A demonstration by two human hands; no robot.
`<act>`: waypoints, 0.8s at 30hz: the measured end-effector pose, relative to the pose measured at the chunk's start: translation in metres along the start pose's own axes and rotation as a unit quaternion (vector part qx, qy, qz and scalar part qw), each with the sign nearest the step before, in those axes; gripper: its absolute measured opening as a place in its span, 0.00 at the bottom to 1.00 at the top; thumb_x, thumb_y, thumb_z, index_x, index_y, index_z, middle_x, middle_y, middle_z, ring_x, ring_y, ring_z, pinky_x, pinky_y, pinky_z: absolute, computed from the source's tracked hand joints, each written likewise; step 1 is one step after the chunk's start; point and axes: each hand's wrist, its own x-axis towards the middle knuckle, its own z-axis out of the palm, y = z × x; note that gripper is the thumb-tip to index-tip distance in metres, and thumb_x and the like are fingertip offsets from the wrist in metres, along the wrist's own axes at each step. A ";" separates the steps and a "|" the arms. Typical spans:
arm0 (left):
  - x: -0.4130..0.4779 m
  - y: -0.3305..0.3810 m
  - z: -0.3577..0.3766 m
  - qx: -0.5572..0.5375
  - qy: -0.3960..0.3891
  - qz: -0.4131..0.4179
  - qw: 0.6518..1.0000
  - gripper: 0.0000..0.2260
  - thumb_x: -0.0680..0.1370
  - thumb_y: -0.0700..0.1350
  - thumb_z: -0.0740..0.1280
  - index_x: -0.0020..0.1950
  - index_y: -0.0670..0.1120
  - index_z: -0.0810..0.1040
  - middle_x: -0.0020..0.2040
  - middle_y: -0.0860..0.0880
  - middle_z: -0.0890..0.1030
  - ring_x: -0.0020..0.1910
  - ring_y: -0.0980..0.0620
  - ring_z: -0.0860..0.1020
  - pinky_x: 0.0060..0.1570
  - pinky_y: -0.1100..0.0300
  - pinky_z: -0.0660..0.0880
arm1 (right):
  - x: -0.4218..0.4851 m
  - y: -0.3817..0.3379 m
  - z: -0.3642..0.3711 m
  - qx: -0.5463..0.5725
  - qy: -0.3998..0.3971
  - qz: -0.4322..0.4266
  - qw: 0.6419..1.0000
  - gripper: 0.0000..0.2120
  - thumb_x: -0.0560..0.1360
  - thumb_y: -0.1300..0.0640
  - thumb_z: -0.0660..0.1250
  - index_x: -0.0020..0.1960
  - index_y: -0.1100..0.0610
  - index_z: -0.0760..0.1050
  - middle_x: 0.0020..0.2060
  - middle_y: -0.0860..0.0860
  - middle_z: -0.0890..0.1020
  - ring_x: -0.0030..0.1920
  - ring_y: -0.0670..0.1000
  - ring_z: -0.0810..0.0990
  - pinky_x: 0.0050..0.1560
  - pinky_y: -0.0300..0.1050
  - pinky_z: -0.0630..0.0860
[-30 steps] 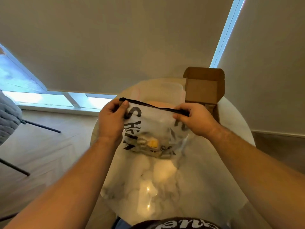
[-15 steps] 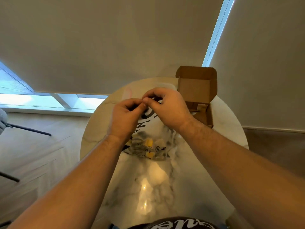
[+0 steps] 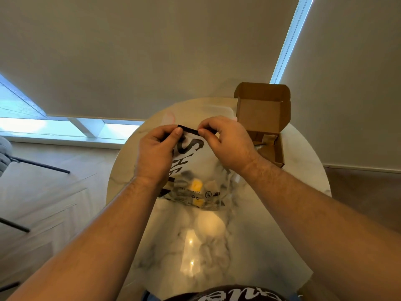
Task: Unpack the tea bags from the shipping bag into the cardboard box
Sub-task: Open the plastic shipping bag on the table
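A frosted shipping bag (image 3: 200, 170) with black letters and a black zip strip along its top hangs above the round marble table (image 3: 303, 181). My left hand (image 3: 155, 155) pinches the zip strip at its left part. My right hand (image 3: 227, 142) pinches the same strip just to the right, the thumbs a short gap apart. Tea bags (image 3: 196, 185), some with yellow tags, lie bunched in the bag's bottom. The brown cardboard box (image 3: 263, 118) stands open at the table's far right, its lid upright.
A wall with closed blinds rises behind the table. A grey chair with black legs (image 3: 39, 165) stands on the wooden floor at the left. A pale plastic item (image 3: 217, 109) lies on the table behind the bag.
My hands, wide apart on the zip strip a second ago, came together at its middle and have now drawn slightly apart, showing a short stretch of strip between the thumbs.
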 end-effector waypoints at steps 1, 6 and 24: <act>0.002 0.000 -0.002 -0.006 0.005 -0.002 1.000 0.06 0.81 0.43 0.70 0.53 0.45 0.86 0.44 0.47 0.87 0.46 0.47 0.86 0.53 0.40 0.83 | -0.001 0.003 -0.001 -0.016 0.002 -0.008 1.000 0.07 0.82 0.54 0.67 0.55 0.53 0.83 0.48 0.46 0.84 0.50 0.47 0.79 0.53 0.46 0.77; 0.010 0.000 -0.014 -0.038 0.032 0.001 0.999 0.07 0.82 0.44 0.69 0.56 0.45 0.86 0.50 0.43 0.87 0.53 0.42 0.85 0.58 0.40 0.81 | -0.005 0.020 -0.004 -0.064 0.016 -0.027 0.997 0.07 0.82 0.55 0.66 0.56 0.53 0.83 0.49 0.46 0.83 0.51 0.47 0.79 0.54 0.50 0.79; 0.022 0.002 -0.049 -0.245 0.067 -0.075 0.964 0.07 0.84 0.39 0.63 0.53 0.43 0.81 0.45 0.46 0.85 0.45 0.52 0.84 0.52 0.53 0.81 | -0.022 0.048 -0.018 -0.068 0.106 0.223 0.967 0.07 0.82 0.48 0.66 0.57 0.49 0.75 0.47 0.47 0.79 0.47 0.50 0.78 0.43 0.47 0.76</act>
